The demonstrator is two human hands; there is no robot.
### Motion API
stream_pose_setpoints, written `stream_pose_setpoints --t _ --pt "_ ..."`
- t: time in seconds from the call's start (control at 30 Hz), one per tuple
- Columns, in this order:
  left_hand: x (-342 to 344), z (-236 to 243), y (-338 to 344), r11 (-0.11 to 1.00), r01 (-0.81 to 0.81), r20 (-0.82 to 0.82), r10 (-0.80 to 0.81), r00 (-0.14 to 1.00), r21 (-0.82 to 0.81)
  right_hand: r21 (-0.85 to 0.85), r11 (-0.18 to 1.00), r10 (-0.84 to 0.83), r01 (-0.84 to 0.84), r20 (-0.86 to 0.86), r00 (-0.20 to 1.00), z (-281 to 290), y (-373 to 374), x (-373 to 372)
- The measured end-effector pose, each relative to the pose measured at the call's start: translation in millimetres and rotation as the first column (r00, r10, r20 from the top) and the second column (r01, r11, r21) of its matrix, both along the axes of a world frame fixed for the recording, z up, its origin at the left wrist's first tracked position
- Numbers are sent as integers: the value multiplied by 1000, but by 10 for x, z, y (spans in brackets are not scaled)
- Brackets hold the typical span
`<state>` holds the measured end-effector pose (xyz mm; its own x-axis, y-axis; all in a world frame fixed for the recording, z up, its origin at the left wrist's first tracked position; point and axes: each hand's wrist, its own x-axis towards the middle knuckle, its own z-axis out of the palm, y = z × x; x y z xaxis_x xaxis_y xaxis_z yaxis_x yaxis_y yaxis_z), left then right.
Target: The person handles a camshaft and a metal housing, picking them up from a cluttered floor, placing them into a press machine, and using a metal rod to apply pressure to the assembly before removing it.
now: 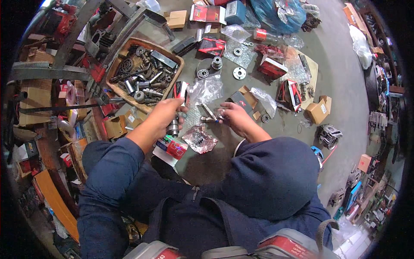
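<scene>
Wrapped round a dark cylindrical tool with a metal collar (173, 128) is my left hand (167, 115), beside the parts tray. My right hand (235, 117) is closed at the fingertips on something small and mostly hidden, with a bit of blue showing. A slim metal shaft (209, 111) and a short metal fitting (206, 119) lie right by those fingertips. Between my hands, nearer to me, crumpled silver foil (200, 139) holds small dark parts. A red, white and green box (171, 148) sits below my left hand.
A wooden tray (113, 64) full of greasy metal parts stands at the left. Bearings, a round flange (239, 73), plastic wrap (208, 89) and red boxes (272, 68) are spread over the floor ahead. A small cardboard box (319, 111) and a metal engine part (329, 136) lie to the right.
</scene>
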<state>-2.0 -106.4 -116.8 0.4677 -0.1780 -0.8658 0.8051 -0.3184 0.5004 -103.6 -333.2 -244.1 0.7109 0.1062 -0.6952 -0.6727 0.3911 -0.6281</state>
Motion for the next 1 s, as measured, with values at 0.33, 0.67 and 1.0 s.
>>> stream_pose_setpoints --t 0.33,0.67,1.0 --pt "275 585 251 787 -219 70 314 947 -576 -120 993 71 -1 583 810 1474 -392 234" --pt "311 1396 252 513 -110 135 415 900 -851 -417 888 434 -192 626 648 3370 -175 596" --pt "85 2019 273 423 27 169 301 939 -906 -502 850 516 -160 735 439 4008 312 591"
